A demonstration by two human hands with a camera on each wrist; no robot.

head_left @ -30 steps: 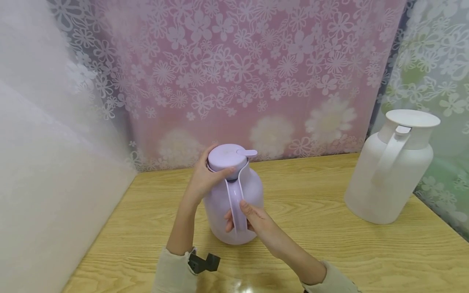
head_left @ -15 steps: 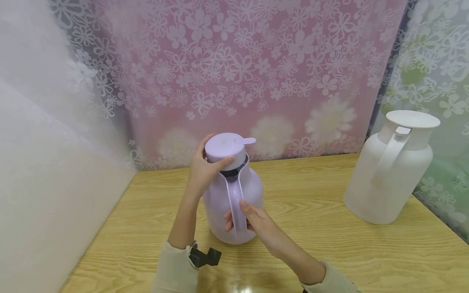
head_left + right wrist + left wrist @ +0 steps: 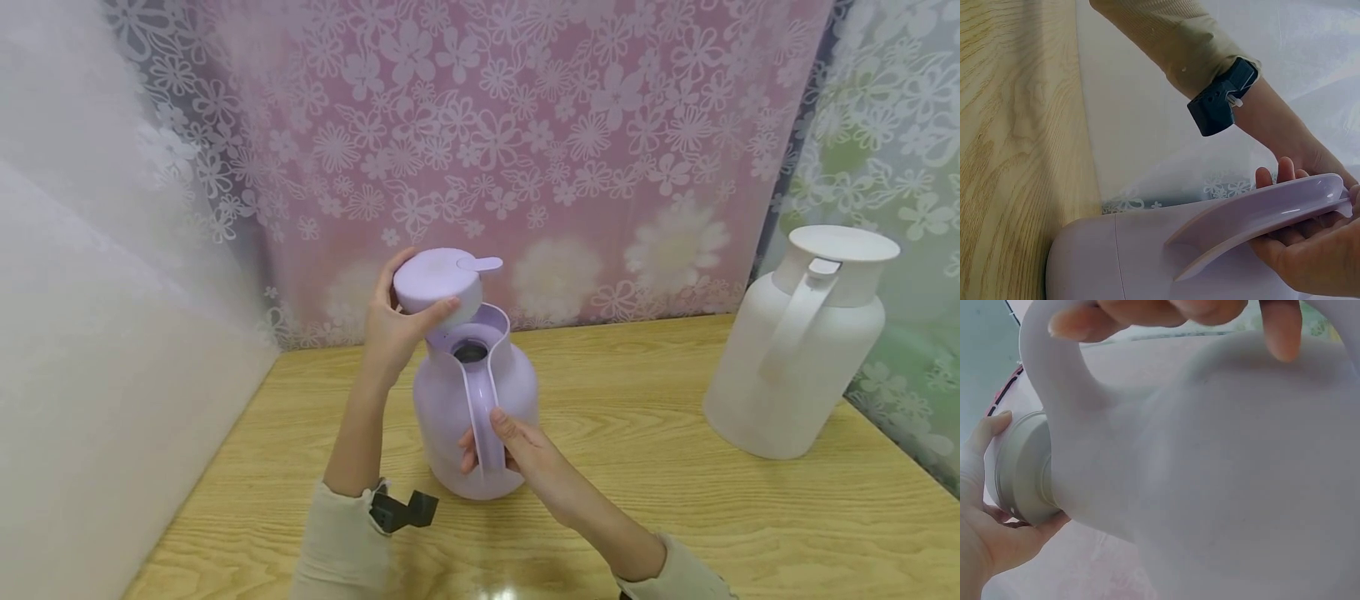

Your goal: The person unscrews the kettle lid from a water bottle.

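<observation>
A lilac vacuum jug stands on the wooden table, its mouth uncovered and a dark round opening showing inside. Above the mouth, slightly left, my left hand grips the round lilac lid, thumb at its near side and fingers behind. The lid is tilted, with its small tab pointing right. My right hand holds the jug's handle, thumb along the outside and fingers through the loop. In the left wrist view the lid's pale underside faces the jug's neck. The right wrist view shows the fingers around the handle.
A white jug with a flat lid and handle stands at the table's right side. The wooden table meets a pink floral curtain at the back. A pale sheet hangs along the left.
My left hand has lifted the lid up off the jug and moved it left, exposing the opening. The right hand and the jug have stayed in place.
</observation>
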